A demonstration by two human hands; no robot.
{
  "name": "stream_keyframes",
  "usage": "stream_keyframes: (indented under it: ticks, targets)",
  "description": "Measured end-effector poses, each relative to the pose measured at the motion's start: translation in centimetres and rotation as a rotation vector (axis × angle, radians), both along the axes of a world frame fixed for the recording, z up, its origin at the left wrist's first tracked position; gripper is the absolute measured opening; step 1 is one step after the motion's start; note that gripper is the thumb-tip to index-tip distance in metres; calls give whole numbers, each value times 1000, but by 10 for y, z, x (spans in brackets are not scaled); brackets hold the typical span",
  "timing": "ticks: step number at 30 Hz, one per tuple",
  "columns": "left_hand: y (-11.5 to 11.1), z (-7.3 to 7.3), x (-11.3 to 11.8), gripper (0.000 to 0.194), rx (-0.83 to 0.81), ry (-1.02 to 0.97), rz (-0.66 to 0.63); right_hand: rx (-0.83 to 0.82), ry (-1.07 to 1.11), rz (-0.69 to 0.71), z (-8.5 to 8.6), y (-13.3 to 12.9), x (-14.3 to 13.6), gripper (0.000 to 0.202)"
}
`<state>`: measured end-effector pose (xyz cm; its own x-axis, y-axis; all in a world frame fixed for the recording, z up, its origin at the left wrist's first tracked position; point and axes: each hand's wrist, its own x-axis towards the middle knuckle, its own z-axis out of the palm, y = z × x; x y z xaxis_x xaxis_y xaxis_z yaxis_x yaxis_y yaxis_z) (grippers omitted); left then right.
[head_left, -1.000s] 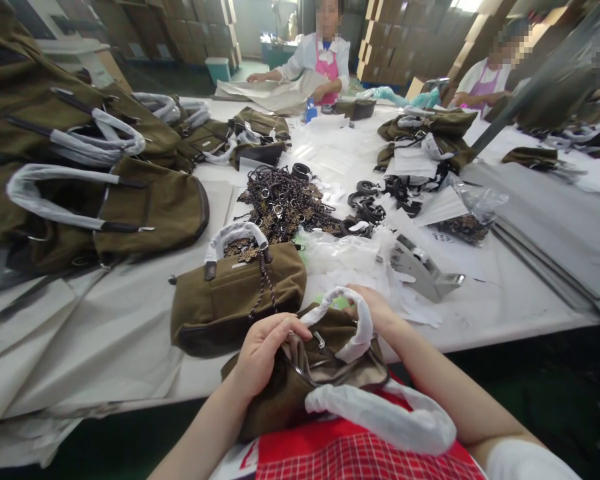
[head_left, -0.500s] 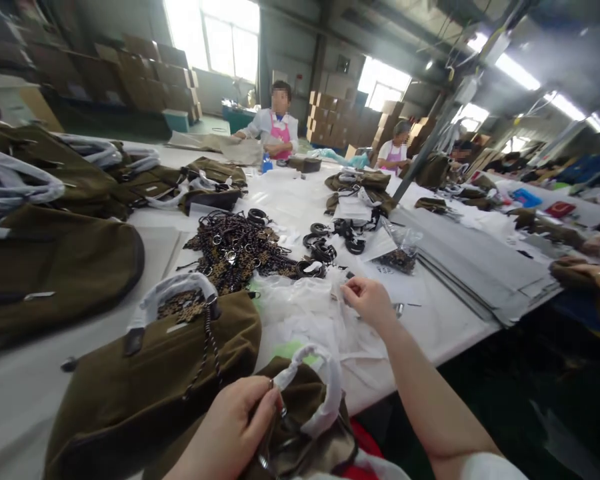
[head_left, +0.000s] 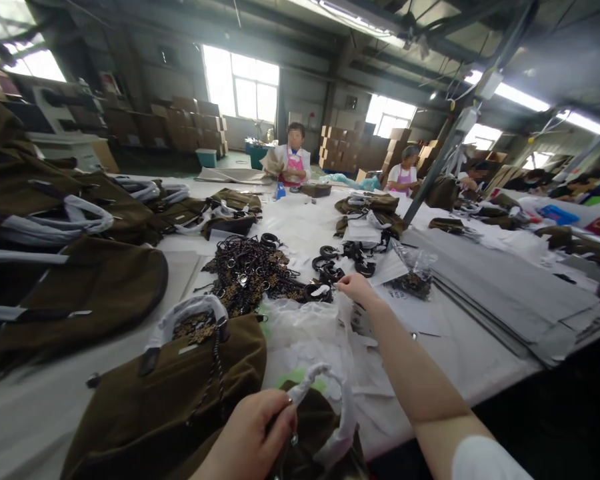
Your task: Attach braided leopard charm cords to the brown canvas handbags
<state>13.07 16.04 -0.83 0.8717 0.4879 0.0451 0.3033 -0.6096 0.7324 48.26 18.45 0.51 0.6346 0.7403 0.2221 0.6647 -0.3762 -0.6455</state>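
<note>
My left hand point(head_left: 255, 430) is closed on an olive handbag point(head_left: 315, 417) at the bottom middle, pinching it by metal hardware at the base of its white-wrapped handle point(head_left: 345, 407). My right hand point(head_left: 359, 291) reaches out over the table with fingers pinched together. Its fingertips are by the coiled black straps point(head_left: 330, 272) and the top of a crumpled clear plastic bag point(head_left: 300, 327); what they hold, if anything, I cannot make out. Left of my left hand, another olive handbag point(head_left: 180, 393) lies with a braided cord hanging from it.
A heap of dark braided cords with metal rings point(head_left: 253, 273) lies mid-table. More olive bags point(head_left: 80, 293) are piled at left. Grey sheets point(head_left: 510, 287) are stacked at right, beside a metal post point(head_left: 437, 167). Co-workers in pink aprons point(head_left: 294, 163) are across the table.
My right hand has moved away from me and left, from the plastic bag toward the coiled straps. My left hand keeps its hold on the handbag. The view has tilted up and turned left.
</note>
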Motion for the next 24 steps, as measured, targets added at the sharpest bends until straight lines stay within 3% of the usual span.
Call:
stream_keyframes:
  ticks: [4, 7, 11, 13, 16, 18, 20, 24]
  targets:
    - [-4, 2, -4, 38, -27, 53, 2, 120, 25, -38, 25, 9, 11, 39]
    - [-3, 4, -7, 37, -26, 57, 0, 354, 118, -17, 54, 5, 3, 51]
    - [-8, 4, -12, 30, 26, -60, -10, 670, 185, 201, 88, -28, -57, 41]
    - [-13, 3, -14, 25, 114, -177, 22, 511, 210, 411, 94, -52, -99, 35]
    - [-18, 3, -17, 20, 227, -276, 28, 132, 383, 818, 85, -84, -153, 35]
    - [-19, 4, -18, 18, 226, -273, -4, 33, 618, 991, 72, -96, -173, 39]
    - [-19, 6, -20, 18, 199, -262, 0, 129, 833, 1007, 58, -102, -179, 38]
    - [-18, 5, -24, 19, 177, -292, 40, 464, 961, 781, 42, -98, -165, 29]
